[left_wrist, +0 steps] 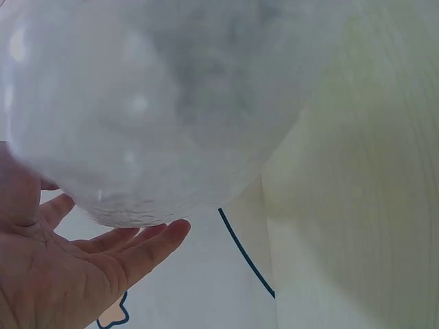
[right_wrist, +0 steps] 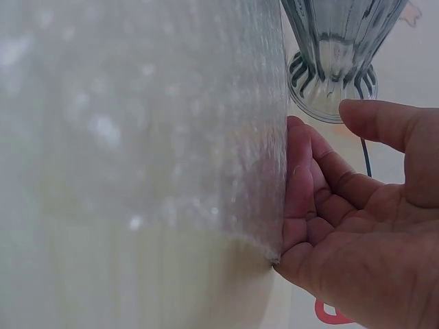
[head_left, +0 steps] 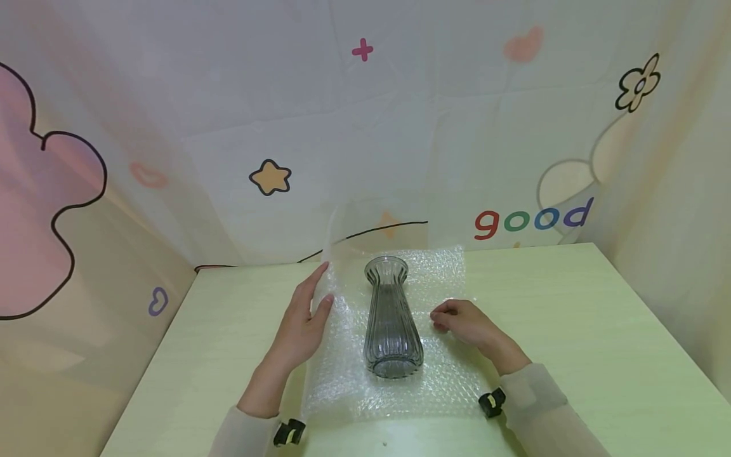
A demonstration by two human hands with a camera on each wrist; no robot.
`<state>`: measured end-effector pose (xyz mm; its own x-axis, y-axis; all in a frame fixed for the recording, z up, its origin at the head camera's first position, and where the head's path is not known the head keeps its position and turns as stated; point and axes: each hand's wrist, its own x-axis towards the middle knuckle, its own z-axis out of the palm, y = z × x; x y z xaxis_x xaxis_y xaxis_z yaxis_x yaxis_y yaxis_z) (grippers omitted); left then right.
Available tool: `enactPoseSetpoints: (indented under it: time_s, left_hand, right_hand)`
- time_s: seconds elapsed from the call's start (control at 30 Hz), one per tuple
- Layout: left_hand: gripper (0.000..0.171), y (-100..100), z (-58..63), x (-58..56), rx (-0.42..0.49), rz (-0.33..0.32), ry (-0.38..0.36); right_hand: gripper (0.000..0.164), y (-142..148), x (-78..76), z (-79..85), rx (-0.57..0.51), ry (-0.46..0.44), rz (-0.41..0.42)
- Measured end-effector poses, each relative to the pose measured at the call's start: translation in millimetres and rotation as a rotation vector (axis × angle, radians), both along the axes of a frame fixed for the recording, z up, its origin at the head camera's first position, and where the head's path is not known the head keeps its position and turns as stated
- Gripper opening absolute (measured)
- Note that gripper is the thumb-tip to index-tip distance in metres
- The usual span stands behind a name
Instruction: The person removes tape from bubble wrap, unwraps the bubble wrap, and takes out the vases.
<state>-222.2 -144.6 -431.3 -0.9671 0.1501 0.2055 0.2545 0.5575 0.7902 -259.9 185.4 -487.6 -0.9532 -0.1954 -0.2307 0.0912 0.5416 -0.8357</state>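
Note:
A grey ribbed glass vase (head_left: 393,324) lies on its side on a sheet of clear bubble wrap (head_left: 342,387), its flared mouth toward the wall. My left hand (head_left: 302,324) is at the raised left edge of the wrap, fingers extended and thumb apart. In the left wrist view the bulging wrap (left_wrist: 171,137) covers part of that hand (left_wrist: 75,274). My right hand (head_left: 465,322) is at the right edge of the wrap, beside the vase. The right wrist view shows its fingers (right_wrist: 343,181) loosely bent against the wrap's edge, with the thumb held away.
The pale wooden table (head_left: 571,355) extends to both sides of the wrap. A printed curtain (head_left: 434,139) hangs along its back edge. Each sleeve cuff has a small black device (head_left: 492,402) near it.

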Motion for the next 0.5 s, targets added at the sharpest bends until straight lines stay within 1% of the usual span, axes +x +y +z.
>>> enactPoseSetpoints:
  time_s: [0.27, 0.5]
  left_hand:
    - [0.059, -3.5, -1.1, 0.0, 0.006, -0.001, -0.014]
    - [0.058, -4.2, -3.1, 0.6, 0.008, -0.012, -0.013]
  right_hand:
    - [0.031, 0.7, 0.8, 1.2, 0.006, 0.007, 0.012]
    - [0.031, 0.8, 0.2, 0.3, 0.01, 0.001, 0.008]
